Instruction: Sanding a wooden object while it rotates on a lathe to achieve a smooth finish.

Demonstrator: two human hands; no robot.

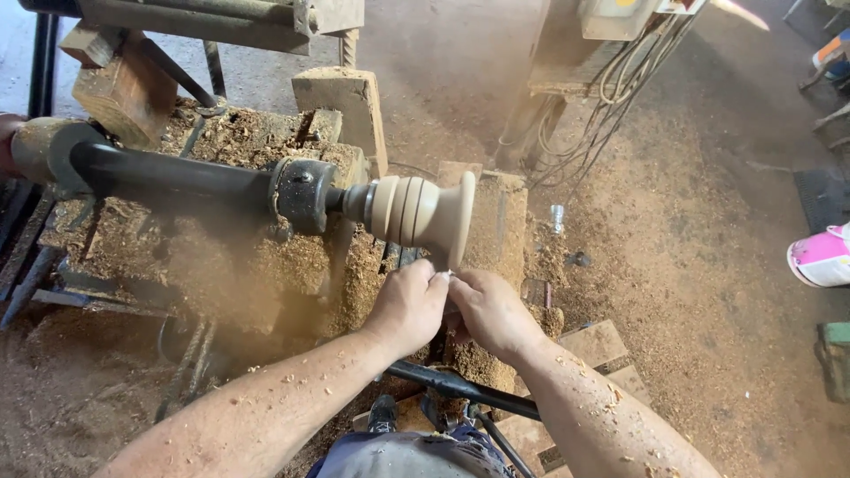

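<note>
A single head-worn camera looks steeply down and forward from close above the person's forearms. Both hands sit just below centre, the lathe (204,186) runs across the left half, and the sawdust-covered floor (691,265) fills the right.

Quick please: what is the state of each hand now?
Left hand: closed, gripping something hidden, under the wooden workpiece.
Right hand: closed beside it; contents cannot be told.

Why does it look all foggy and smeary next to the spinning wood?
In the head view, a brown dust haze softens the lathe bed left of the left hand. The wooden workpiece looks smooth and a little smeared. The right hand and both forearms look sharp, flecked with shavings. Daylight is soft, and straight edges bend near the frame's borders.
</note>
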